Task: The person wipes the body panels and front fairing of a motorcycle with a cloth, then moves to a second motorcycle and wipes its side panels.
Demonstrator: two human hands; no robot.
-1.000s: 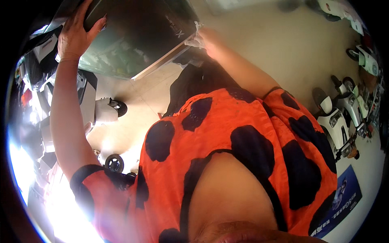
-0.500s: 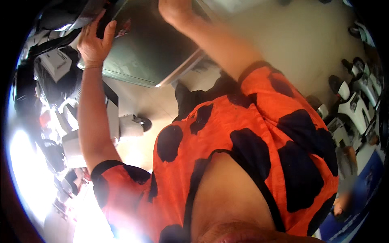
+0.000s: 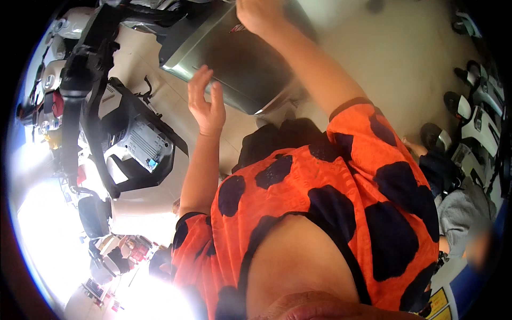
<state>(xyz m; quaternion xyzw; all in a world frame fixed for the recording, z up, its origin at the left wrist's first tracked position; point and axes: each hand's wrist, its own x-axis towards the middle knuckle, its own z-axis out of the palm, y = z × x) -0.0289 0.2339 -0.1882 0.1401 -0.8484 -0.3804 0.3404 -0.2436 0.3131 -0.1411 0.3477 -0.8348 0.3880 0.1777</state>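
Observation:
A large, dark, glossy box-like case with pale metallic edges is at the upper middle, its far part cut off by the picture's top. Beside its near left edge is my left hand, open, palm turned toward the case and thumb apart from the fingers. Its fingertips overlap the case's edge in the picture; I cannot tell whether they touch. My right hand is over the far part of the case, bent at the wrist. Its fingers run past the top edge, so what they do is hidden.
On the left stands a bare black vehicle frame, with a dark open unit next to it. White scooters line the right side. A person in grey clothing is at the lower right. Strong glare washes out the lower left.
My left hand has come away from the dark part at upper left and moved right to the case's near edge. The view has shifted, bringing the black frame into sight.

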